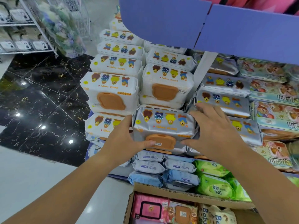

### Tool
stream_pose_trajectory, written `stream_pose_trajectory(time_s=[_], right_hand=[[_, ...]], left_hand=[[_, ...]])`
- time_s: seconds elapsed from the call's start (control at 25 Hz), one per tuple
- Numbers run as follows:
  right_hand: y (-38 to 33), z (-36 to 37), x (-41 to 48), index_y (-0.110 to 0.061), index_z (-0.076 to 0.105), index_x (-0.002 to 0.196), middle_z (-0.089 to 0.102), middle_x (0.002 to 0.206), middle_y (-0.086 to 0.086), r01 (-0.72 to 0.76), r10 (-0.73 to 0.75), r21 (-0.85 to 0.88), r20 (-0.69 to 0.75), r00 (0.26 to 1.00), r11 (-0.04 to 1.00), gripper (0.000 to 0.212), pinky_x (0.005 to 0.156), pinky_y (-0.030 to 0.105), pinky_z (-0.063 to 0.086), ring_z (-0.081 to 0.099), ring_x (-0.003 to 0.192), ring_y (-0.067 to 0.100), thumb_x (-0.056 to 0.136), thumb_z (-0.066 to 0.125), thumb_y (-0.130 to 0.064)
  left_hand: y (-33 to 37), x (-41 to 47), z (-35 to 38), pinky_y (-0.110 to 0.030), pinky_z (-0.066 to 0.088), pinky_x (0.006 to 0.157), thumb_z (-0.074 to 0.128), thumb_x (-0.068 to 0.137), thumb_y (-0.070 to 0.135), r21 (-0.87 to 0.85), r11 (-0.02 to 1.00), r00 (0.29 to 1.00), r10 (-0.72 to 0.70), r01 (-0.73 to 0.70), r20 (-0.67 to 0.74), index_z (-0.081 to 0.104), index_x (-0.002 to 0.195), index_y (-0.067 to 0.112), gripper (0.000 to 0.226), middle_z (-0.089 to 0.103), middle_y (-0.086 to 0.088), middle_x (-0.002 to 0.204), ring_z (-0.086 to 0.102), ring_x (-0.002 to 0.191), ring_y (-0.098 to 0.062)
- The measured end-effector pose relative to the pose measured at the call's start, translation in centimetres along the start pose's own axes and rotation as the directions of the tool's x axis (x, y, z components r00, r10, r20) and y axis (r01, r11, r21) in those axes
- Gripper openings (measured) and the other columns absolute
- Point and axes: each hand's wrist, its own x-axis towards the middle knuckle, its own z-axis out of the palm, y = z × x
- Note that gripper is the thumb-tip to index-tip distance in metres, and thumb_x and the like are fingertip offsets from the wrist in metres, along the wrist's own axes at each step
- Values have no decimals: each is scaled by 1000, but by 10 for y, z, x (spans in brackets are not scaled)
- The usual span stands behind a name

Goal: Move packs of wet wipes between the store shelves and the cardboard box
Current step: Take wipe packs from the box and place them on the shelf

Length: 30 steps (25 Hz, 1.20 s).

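The cardboard box [161,190] ran off the bottom edge, cutting short its rightmost pack [213,214]. Fingertips of the left hand [123,139] lay hidden behind the silver pack [163,125]. The wire rack [19,24] at far left was blurred, perhaps holding bags, labels unreadable.

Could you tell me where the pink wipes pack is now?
In the head view, the pink pack lies bottom centre, at the left end of the cardboard box, beside an orange-lidded bear pack.

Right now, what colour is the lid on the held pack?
Orange-brown lid on a silver pack; head view.
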Motion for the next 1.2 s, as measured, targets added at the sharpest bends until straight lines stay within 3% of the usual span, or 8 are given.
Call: stream_pose_trajectory(time_s=[0.08, 0.2, 0.36, 0.56, 0.72, 0.84, 1.04, 1.2], right_hand=[[-2, 2, -9, -21, 41, 150, 31, 159, 0, -20, 20, 118, 5, 1000, 993, 88, 121, 35, 19, 21, 148, 22, 78, 74, -61], [-11, 3, -31, -32, 32, 155, 25, 161, -14, -85, 96, 388, -9, 995, 918, 77, 118, 22, 9, 14, 149, 5, 89, 61, -58], [-19, 8, -67, -40, 36, 152, 23, 158, -29, -189, 222, 668, 36, 974, 720, 68, 122, 38, 29, 14, 145, -10, 89, 48, -62], [-25, 21, -120, -41, 40, 150, 34, 151, -30, -271, 277, 811, 141, 950, 518, 62, 118, 28, 27, 26, 140, -10, 92, 40, -63], [-18, 58, -175, -40, 40, 150, 37, 154, -24, -443, 299, 826, 350, 888, 349, 58, 100, 6, 27, 34, 130, -16, 95, 39, -58], [-5, 95, -217, -38, 39, 151, 38, 154, -22, -551, 292, 777, 474, 831, 304, 54, 105, 16, 28, 36, 130, -11, 100, 39, -54], [13, 166, -282, -38, 35, 152, 40, 156, -16, -688, 267, 629, 637, 723, 361, 75, 120, 38, 31, 37, 142, 5, 86, 33, -73], [18, 231, -304, -32, 32, 156, 36, 159, -11, -752, 228, 528, 736, 637, 395, 60, 114, 27, 23, 29, 148, 12, 101, 34, -57]], left_hand=[[4, -5, 2, -11, 50, 83, 89, 74, 37, -80, 997, 1000, 10, -7, 30, 47, 119, 55, 64, 64, 38, 114, 60, 107, 15], [10, -16, 5, -3, 47, 82, 82, 84, 25, -183, 983, 999, -14, 21, 35, 47, 126, 48, 59, 63, 43, 114, 59, 109, 19], [8, -46, 14, -25, 38, 111, 69, 78, 65, -257, 962, 994, -105, 94, -32, 40, 149, 47, 79, 49, 34, 144, 42, 137, 9], [9, -107, 59, -31, 28, 120, 60, 82, 62, -317, 915, 961, -275, 250, -36, 31, 156, 39, 83, 36, 24, 155, 32, 143, 3], [-12, -148, 107, -26, 28, 111, 58, 94, 59, -224, 881, 909, -404, 416, 100, 29, 157, 41, 72, 34, 25, 152, 32, 140, 1], [-33, -176, 142, -32, 31, 117, 56, 87, 71, -155, 857, 866, -463, 492, 191, 33, 157, 41, 80, 36, 22, 158, 37, 145, -6], [-79, -209, 193, -33, 29, 115, 51, 98, 59, -21, 773, 749, -606, 634, 267, 28, 160, 33, 71, 31, 11, 164, 33, 149, -13], [-137, -215, 218, -34, 32, 119, 54, 95, 62, 64, 708, 673, -692, 704, 260, 33, 158, 29, 74, 39, 10, 159, 39, 147, -16]])
